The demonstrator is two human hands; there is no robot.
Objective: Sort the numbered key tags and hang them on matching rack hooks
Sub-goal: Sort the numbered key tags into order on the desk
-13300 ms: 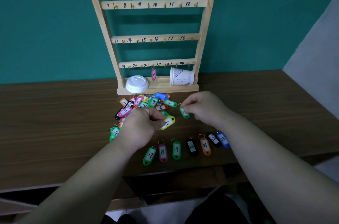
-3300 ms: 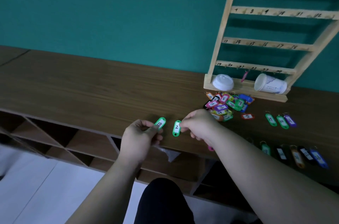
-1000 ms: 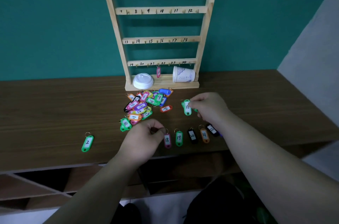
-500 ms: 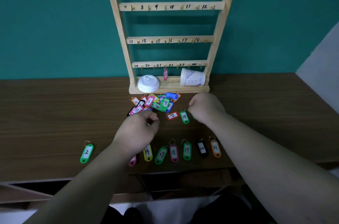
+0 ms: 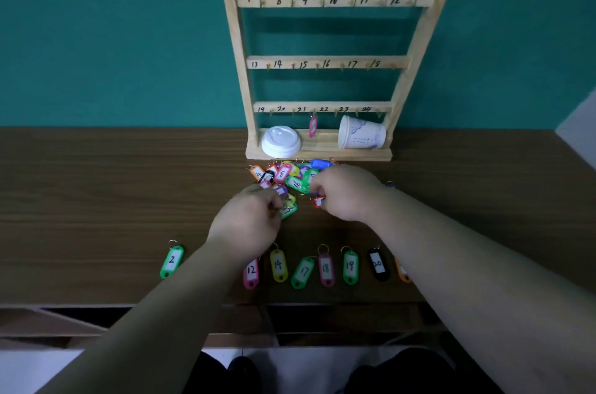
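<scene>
Plain indoor room: teal wall point(image 5: 96, 38), wood counter point(image 5: 96, 200) w/ cubbies point(image 5: 64, 322) below

One wooden rack point(image 5: 322, 153), with three numbered rails in view and six handwritten numbers on each. One pink tag point(image 5: 312, 126) hanging from the rack. One white lid point(image 5: 280, 141). One paper cup point(image 5: 361, 135). Eight key tags in a front row point(image 5: 325, 269), the last one half hidden by an arm. One loose pile point(image 5: 290, 174) of roughly a dozen more tags; the exact count is unclear. Two hands: left hand point(image 5: 248, 219), right hand point(image 5: 345, 193).
</scene>
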